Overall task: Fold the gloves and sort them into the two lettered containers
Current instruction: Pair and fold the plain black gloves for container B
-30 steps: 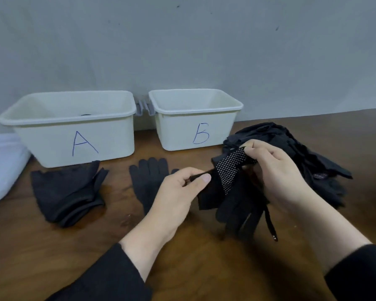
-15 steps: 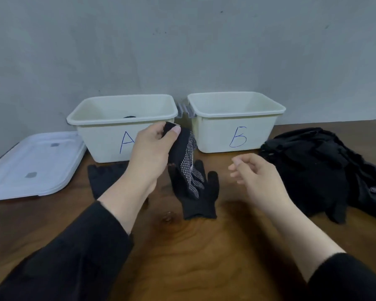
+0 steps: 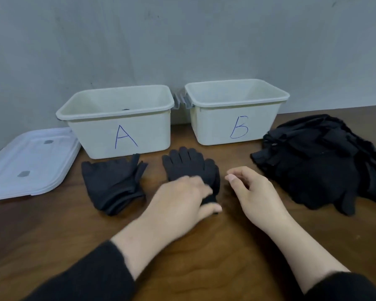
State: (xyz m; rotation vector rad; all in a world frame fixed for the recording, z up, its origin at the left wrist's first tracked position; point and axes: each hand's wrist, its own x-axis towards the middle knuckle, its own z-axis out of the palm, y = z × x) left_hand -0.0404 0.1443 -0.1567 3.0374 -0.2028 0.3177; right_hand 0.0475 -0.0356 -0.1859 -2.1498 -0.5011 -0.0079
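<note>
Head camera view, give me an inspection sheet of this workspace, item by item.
Surface: brown wooden table.
Job's things: container A, a small dark item just visible inside; container B, nothing seen inside; flat gloves between the containers; folded stack before A; unsorted pile at right.
Clutter: white lids, stacked at far left.
Grippers: left hand pressing the flat gloves' cuff end; right hand empty, loosely curled, just off the table.
Cables: nothing seen.
Surroundings: plain grey wall behind.
</note>
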